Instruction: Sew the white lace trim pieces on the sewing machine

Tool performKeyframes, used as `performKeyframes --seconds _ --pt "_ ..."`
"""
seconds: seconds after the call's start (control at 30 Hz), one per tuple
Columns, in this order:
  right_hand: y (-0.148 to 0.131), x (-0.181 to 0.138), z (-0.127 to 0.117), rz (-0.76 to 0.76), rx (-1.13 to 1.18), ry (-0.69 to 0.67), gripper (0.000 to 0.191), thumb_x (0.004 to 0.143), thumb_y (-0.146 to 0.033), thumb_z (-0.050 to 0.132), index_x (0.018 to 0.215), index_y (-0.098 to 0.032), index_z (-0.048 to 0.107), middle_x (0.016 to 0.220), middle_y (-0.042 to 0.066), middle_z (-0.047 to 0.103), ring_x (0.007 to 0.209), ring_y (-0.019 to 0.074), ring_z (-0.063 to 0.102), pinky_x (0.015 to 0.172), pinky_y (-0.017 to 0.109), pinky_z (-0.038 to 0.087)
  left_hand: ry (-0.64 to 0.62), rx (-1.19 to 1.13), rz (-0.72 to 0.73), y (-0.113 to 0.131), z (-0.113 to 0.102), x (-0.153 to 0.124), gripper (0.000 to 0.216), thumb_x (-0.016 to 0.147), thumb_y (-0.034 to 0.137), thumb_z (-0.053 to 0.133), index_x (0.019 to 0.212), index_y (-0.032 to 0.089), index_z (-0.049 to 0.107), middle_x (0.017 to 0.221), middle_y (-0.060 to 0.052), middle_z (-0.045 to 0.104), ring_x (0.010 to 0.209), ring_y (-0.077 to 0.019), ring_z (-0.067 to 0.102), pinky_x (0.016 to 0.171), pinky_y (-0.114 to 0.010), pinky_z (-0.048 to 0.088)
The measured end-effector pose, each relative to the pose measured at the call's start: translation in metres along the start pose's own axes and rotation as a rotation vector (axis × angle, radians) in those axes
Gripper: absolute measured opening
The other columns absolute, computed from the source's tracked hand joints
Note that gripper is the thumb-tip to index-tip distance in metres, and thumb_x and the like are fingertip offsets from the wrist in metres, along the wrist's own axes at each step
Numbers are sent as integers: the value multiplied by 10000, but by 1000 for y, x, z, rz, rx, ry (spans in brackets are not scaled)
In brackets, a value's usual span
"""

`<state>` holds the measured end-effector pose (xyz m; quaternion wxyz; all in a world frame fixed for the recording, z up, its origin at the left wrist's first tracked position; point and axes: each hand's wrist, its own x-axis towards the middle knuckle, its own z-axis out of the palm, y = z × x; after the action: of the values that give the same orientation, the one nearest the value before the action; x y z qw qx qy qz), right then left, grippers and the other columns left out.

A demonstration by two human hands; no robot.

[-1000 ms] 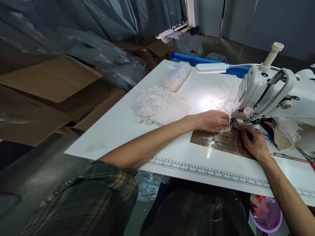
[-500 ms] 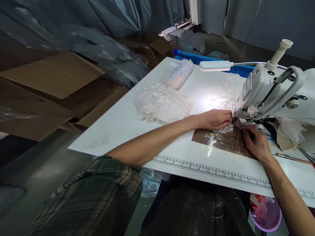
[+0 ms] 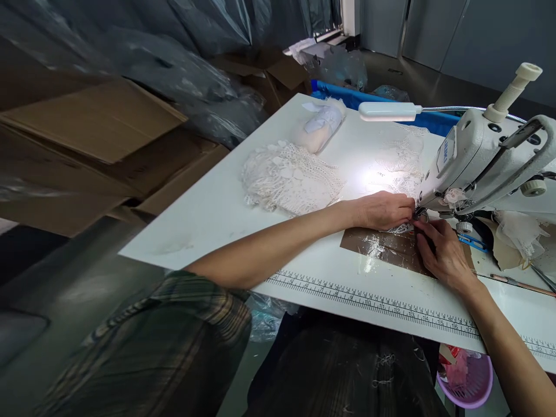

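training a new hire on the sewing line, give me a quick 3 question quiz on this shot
1. True or false: both hands are at the needle end of the sewing machine.
2. What lies under the right hand? A) brown patch B) blue cloth C) carton
3. Fill in: along the table's near edge runs a printed ____.

Key:
1. True. The left hand and right hand meet on a small lace piece by the needle.
2. A, the brown patch.
3. Ruler.
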<state>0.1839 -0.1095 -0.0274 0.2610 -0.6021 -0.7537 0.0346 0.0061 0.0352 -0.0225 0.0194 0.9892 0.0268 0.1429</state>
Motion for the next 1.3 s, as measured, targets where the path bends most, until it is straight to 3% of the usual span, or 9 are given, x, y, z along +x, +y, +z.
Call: performKeyframes --seconds 0.17,0.33,0.5,0.63,0.7,0.8,0.9,1.03,1.3 --pt "5 -1 7 -77 -72 20 389 954 -296 404 1165 -168 704 949 153 634 855 261 595 721 429 542 -2 -14 9 2 -4 -2 280 1007 183 386 951 180 661 996 -93 675 872 -182 606 700 -292 479" --pt "5 -3 6 -47 -30 3 367 941 -298 433 1160 -195 709 995 148 639 906 257 601 787 441 551 29 -114 53 4 -10 -9 237 979 213 461 1032 172 688 1078 -87 697 908 -184 619 764 -315 527" --pt "12 5 -12 103 179 -109 314 896 -286 470 1060 -253 736 1011 80 697 918 220 657 835 388 555 111 -126 28 8 -3 -13 269 987 216 457 1012 168 721 1043 -90 716 860 -174 635 750 -325 543" --pt "21 15 -25 270 222 -190 272 853 -270 496 943 -255 753 900 50 754 805 211 681 729 343 554 172 -101 2 12 6 -14 274 996 219 457 1002 178 729 1031 -88 725 810 -160 631 743 -334 545" --pt "21 17 -23 293 199 -166 263 831 -249 498 907 -252 749 882 45 759 789 213 683 717 344 551 184 -84 4 13 7 -15 274 998 209 452 1012 175 724 1042 -90 725 817 -159 629 746 -335 543" --pt "16 11 -12 313 172 -23 290 841 -245 457 925 -231 734 912 61 751 826 224 685 765 377 554 215 -61 11 14 9 -15 273 998 200 443 1039 161 709 1047 -96 725 831 -164 628 758 -339 542" --pt "11 2 -4 229 146 59 322 869 -263 448 1021 -218 728 964 84 723 877 230 670 822 404 546 234 -48 16 14 9 -16 276 1000 202 433 1059 146 697 1046 -98 727 848 -174 628 770 -347 543" --pt "10 -2 -4 74 108 -10 341 901 -272 455 1102 -273 731 1029 83 673 915 224 638 812 395 543 169 -50 5 15 7 -16 269 998 198 438 1064 167 697 1090 -98 716 873 -168 629 795 -352 540" --pt "11 -2 -4 27 30 -41 353 909 -264 465 1125 -309 741 1034 84 638 923 225 600 801 394 548 140 -30 4 18 2 -16 298 1026 217 405 1054 167 697 1092 -99 713 836 -161 611 772 -346 515"
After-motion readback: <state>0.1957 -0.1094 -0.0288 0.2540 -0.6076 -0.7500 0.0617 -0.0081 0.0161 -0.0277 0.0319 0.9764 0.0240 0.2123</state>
